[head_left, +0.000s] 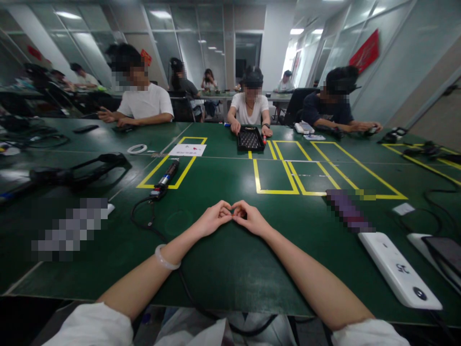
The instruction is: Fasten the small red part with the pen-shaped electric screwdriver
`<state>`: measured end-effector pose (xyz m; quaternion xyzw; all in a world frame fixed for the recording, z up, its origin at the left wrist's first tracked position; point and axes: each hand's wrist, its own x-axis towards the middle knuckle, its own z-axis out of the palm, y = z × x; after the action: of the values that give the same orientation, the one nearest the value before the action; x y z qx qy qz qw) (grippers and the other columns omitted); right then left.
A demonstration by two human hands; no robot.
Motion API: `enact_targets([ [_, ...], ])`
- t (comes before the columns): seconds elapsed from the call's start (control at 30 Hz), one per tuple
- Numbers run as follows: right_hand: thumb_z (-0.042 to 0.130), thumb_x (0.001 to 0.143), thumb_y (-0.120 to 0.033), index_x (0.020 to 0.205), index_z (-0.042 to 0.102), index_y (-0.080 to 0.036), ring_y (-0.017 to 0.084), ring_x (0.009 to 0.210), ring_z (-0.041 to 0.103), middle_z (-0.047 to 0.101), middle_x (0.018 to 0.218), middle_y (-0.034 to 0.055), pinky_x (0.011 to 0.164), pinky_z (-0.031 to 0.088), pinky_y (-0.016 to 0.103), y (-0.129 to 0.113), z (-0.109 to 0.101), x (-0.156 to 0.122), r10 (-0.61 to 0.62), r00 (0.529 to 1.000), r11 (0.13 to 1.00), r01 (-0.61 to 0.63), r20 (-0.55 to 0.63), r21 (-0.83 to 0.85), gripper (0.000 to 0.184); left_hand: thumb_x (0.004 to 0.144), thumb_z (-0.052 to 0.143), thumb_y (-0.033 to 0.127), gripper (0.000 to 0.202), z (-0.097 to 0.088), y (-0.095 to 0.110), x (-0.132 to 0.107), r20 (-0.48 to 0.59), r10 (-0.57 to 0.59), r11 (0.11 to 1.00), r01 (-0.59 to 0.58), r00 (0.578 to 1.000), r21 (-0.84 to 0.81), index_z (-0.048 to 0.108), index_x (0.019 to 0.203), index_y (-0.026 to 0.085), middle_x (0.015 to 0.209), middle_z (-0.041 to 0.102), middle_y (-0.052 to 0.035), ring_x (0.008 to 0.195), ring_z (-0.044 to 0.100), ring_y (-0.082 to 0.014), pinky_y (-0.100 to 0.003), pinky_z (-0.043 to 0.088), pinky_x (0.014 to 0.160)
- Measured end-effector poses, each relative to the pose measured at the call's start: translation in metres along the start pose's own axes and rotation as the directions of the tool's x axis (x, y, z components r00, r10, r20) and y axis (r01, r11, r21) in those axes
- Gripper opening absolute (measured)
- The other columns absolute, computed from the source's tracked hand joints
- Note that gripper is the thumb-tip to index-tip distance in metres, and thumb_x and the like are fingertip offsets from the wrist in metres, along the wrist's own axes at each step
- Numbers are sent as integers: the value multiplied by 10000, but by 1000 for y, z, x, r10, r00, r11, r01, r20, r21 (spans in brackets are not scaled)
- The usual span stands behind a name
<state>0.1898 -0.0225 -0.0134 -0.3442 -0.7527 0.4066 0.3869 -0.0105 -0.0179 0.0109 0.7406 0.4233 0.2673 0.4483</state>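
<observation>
Fingers of both hands curl inward, and the left hand [212,219] and right hand [251,219] meet fingertip to fingertip at the middle of the green table [230,269]. Nothing shows between the tips, and whether something very small is pinched there cannot be told. Both hands rest on the table surface, forearms converging from the near edge. A pale bracelet [166,259] circles the left wrist.

Nearest object: a black cable [135,218], looped on the table to the left of the left hand and apart from it. It leads up to a slim tool [166,179] that lies tilted inside a yellow taped box [151,175]. A white card [188,150] lies at the far end of that box, and a white tape ring [137,148] lies just left of it.

Right side: a white power strip [399,270] lies near the table edge, well apart from the right hand. More yellow taped outlines [276,191] mark the table beyond the hands.

Far side: a seated person in a white shirt [249,108] has both hands at a black tray [250,139]. Other people sit along the same edge and at tables behind. A dark handled device [81,173] lies at far left.
</observation>
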Motion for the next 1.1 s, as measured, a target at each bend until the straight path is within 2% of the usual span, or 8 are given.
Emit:
enact_targets([
  [0.17,622,842,-280,940,589,-178,119,686,547,599,780,-6,655,442,243,-1,0,1,11,1000,999,-11,-6,-36,146,824,606,361,264,-1,-4,3,-4,-26,997,25,1000,-71,527,988,170,837,654,-25,763,628,-140,-271,479,717],
  [0.3,615,855,-329,927,585,-177,122,685,548,604,766,-5,661,448,248,-1,-1,1,61,996,998,-63,-59,-24,171,835,600,389,258,-1,2,0,-45,18,999,-16,999,32,552,975,179,891,658,-34,792,631,-145,-270,489,724],
  [0.43,609,857,-354,910,584,-173,124,694,565,628,795,4,665,448,251,2,-1,1,88,994,996,-89,-63,-6,190,854,580,356,191,-1,11,-5,-52,96,984,-87,994,154,592,951,192,919,665,-32,835,634,-153,-277,495,771],
  [0.57,631,841,-328,1006,561,-179,119,695,566,627,816,-3,671,448,247,4,0,1,57,997,998,-55,-44,30,234,877,549,340,168,-2,13,-5,-79,109,981,-95,991,167,594,952,196,921,669,-32,867,638,-162,-280,495,791],
  [0.73,574,881,-345,917,585,-177,123,694,560,624,787,0,655,436,243,7,0,2,78,996,997,-78,-44,1,173,905,514,378,217,-1,11,-6,-84,107,982,-92,991,165,558,1026,204,930,678,-29,862,647,-162,-278,492,789],
  [0.87,570,884,-379,881,584,-174,127,672,556,622,747,-7,636,429,245,9,0,2,117,992,993,-116,-56,22,205,881,554,384,290,1,11,-9,-67,152,933,-121,986,339,529,1127,233,968,676,-26,877,645,-176,-294,481,802],
  [0.97,555,895,-395,869,575,-176,130,678,567,628,740,-4,645,434,250,8,-1,2,119,992,992,-118,-36,47,221,899,524,364,222,1,10,-9,-47,197,857,-148,979,494,554,1089,252,942,673,-16,878,638,-182,-302,464,806],
  [1.1,602,870,-393,964,561,-179,120,681,562,635,789,-2,648,435,242,7,-1,1,102,994,992,-98,-39,86,237,922,489,371,184,1,7,-8,-49,187,844,-135,981,519,574,1032,250,947,686,-15,886,647,-187,-293,462,787],
])
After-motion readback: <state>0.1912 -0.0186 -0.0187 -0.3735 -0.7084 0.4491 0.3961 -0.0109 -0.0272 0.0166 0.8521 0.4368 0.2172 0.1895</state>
